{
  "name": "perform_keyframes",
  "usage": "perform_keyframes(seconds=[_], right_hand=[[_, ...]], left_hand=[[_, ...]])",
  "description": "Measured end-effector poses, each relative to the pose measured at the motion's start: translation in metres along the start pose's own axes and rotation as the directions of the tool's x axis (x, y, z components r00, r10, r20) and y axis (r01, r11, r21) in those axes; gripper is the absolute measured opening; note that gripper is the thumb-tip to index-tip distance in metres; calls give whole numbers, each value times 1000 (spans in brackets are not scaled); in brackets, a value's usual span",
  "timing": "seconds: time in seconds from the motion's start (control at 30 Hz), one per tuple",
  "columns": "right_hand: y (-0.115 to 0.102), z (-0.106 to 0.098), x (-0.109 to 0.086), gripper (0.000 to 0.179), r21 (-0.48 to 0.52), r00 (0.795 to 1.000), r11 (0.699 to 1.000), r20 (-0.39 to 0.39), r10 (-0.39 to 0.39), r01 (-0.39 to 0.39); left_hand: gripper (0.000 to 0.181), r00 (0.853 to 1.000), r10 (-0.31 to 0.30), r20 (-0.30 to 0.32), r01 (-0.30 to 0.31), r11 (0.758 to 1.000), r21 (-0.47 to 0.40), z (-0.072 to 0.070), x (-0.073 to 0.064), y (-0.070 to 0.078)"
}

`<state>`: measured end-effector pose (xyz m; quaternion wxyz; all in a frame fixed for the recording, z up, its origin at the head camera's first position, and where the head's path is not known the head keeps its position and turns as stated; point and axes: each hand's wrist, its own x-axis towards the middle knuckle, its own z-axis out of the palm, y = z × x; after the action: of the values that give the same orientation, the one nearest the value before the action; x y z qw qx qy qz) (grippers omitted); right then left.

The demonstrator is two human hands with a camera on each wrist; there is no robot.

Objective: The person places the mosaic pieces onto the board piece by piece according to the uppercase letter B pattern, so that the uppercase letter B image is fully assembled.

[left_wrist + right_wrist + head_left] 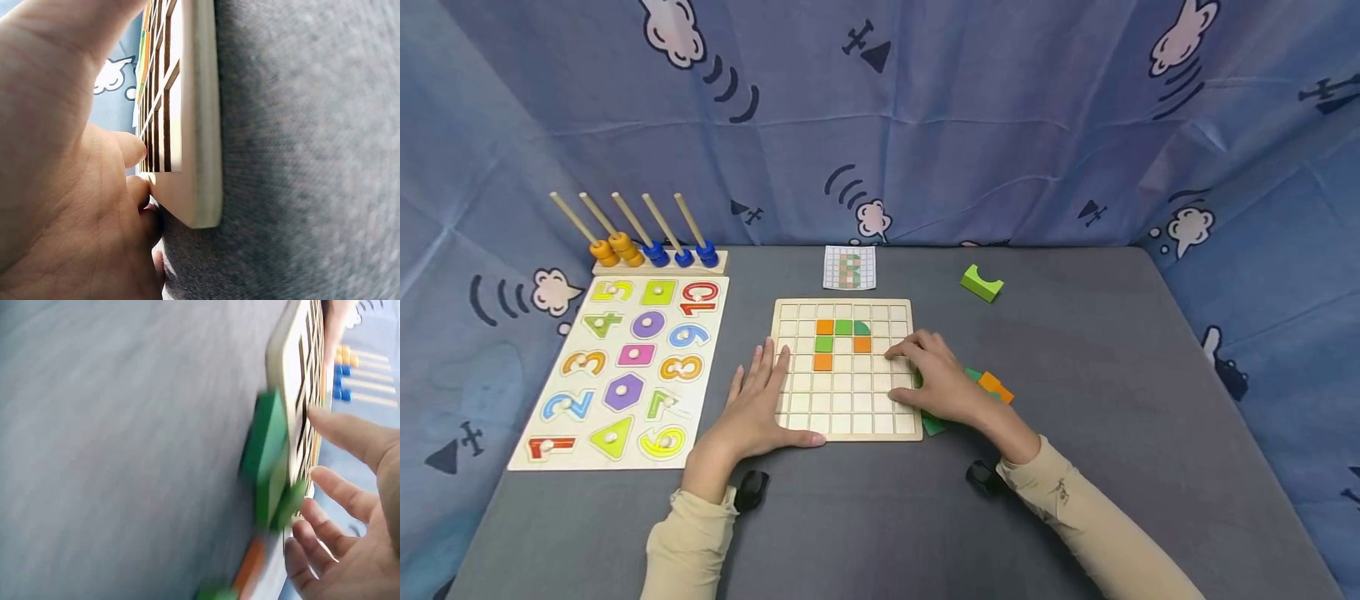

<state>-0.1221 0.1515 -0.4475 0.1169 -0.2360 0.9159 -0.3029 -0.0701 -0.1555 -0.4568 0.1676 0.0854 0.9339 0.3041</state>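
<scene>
Head view: left hand (754,423) splayed against grid board (852,404), right hand (943,385) arched over it, both grips unclenched.

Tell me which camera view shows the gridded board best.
Head: it shows the gridded board from above, nearly whole, with tiles in its squares. The left wrist view catches one corner and edge, steeply angled; the right wrist view shows a blurry side, partly behind green blocks.

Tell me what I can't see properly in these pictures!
Head view: some loose tiles are partly hidden by the right hand.
Head view: the patterned card is too small to read exactly.
Right wrist view: blur hides the exact shapes of the green tiles.
Left wrist view: the top edge cuts off the thumb tip of the left hand.
</scene>
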Motion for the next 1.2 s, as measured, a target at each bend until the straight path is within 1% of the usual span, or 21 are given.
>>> perform_keyframes(seconds=[0.1,0.2,0.33,0.43,0.5,0.57,0.63,0.7,0.8,0.9,0.97,1.07,1.2], right_hand=[[9,-10,-10,58,1,999,999,21,39,-39],[17,-18,-17,58,-7,999,999,25,43,-43],[24,-23,-21,43,-15,1000,1000,9,25,-25],[26,-24,-21,32,-20,1000,1000,5,17,-17],[26,-24,-20,28,-25,1000,1000,4,13,-13],[24,-23,-17,25,-15,1000,1000,-4,16,-16],[23,-22,-14,22,16,1000,1000,-14,26,-26],[21,-20,-10,18,51,999,998,-41,28,-26],[17,-14,-2,12,106,993,994,-115,24,-12],[10,-4,5,7,138,980,990,-200,15,13],[3,3,10,6,157,973,987,-232,16,21],[-9,11,19,6,184,970,983,-244,22,24],[-24,20,33,6,231,970,973,-235,59,-4]], left_hand=[[144,1000,4,-6,-4,1000,-6,0,0,0],[144,1000,6,-8,-6,1000,-6,1,1,-2],[144,1000,-1,-7,1,1000,-1,1,1,-2],[144,1000,1,-9,-1,1000,-1,1,0,-3],[144,1000,3,-10,-3,1000,-2,1,0,-3],[144,1000,5,-11,-5,1000,-2,1,0,-3],[144,1000,4,-11,-4,1000,1,1,1,-3],[144,1000,3,-11,-3,1000,5,1,1,-3],[144,1000,2,-10,-2,1000,8,1,1,-3],[144,1000,5,-7,-5,1000,8,1,0,-2],[144,1000,6,-5,-6,1000,8,1,0,-1],[144,1000,5,-2,-5,1000,4,0,0,0],[144,1000,0,-2,0,1000,2,0,0,0]])
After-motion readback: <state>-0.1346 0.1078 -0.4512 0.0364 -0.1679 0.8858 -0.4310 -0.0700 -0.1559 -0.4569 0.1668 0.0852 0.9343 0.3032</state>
